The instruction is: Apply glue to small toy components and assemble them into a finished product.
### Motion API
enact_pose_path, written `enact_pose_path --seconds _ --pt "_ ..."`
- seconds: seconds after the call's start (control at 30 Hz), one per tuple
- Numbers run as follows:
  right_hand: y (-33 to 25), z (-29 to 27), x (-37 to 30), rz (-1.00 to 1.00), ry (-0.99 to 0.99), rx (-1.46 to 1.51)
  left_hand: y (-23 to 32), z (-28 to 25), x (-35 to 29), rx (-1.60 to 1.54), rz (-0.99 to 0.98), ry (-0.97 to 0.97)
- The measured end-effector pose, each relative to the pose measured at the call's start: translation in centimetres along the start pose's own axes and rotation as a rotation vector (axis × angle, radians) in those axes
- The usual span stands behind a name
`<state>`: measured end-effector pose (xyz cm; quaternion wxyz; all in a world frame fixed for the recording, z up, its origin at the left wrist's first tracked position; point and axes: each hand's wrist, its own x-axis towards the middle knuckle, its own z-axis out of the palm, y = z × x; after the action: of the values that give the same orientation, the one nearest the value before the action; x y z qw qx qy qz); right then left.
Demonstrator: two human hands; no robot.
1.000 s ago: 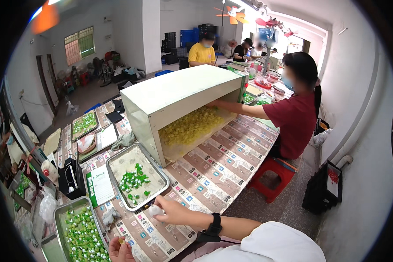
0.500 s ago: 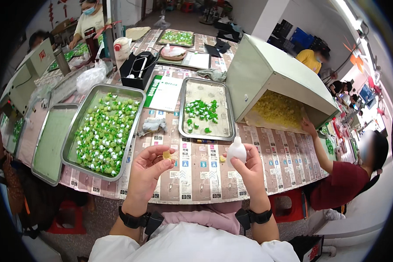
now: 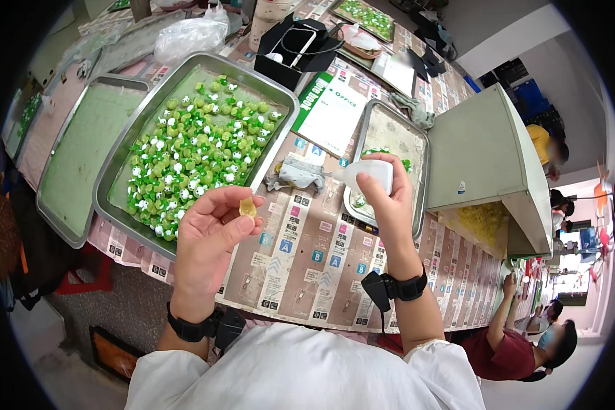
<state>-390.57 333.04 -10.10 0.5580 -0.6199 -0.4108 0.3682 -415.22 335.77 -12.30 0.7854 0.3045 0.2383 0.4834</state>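
Observation:
Between the thumb and fingers of my left hand (image 3: 205, 242) is a small translucent yellow piece (image 3: 248, 208), held up over the table. My right hand (image 3: 393, 205) grips a white squeeze bottle (image 3: 377, 175), tipped on its side so the nozzle points left toward the yellow piece; a gap lies between them. Beyond my left hand stands a metal tray (image 3: 288, 116) full of small green and white pieces (image 3: 191, 154). A second metal tray (image 3: 424, 157) with several green pieces is partly hidden behind my right hand and the bottle.
A crumpled grey cloth (image 3: 297, 172) and a notebook (image 3: 331, 113) lie between the trays. At right is a box-shaped cabinet (image 3: 482, 160) with yellow pieces (image 3: 482, 222) inside. A green-lined tray (image 3: 92, 157) sits far left. A person in maroon (image 3: 502, 352) works at right.
The bottle has gone from upright to lying sideways, its nozzle now aimed left. My left hand still pinches the yellow piece. The whole view has turned and shifted toward the left tray.

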Motion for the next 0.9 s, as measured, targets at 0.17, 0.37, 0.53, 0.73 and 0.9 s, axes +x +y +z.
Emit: enact_pose_path --seconds 0.17,0.37,0.53,0.73,0.9 --pt "-0.2 2.8 2.2 -0.154 -0.073 -0.339 -0.1 -0.7 0.8 -0.048 -0.026 0.013" --pt "0.5 3.4 2.4 -0.187 -0.075 -0.457 -0.3 -1.4 1.5 -0.044 -0.04 -0.001" --pt "0.6 3.6 2.6 -0.169 -0.07 -0.485 -0.3 -1.7 1.9 -0.053 -0.07 -0.014" --pt "0.4 3.7 2.3 -0.118 -0.05 -0.489 -0.3 -1.9 2.1 -0.062 -0.081 -0.01" --pt "0.4 3.5 2.1 -0.099 -0.047 -0.462 -0.3 -1.8 2.3 -0.057 -0.083 -0.013"
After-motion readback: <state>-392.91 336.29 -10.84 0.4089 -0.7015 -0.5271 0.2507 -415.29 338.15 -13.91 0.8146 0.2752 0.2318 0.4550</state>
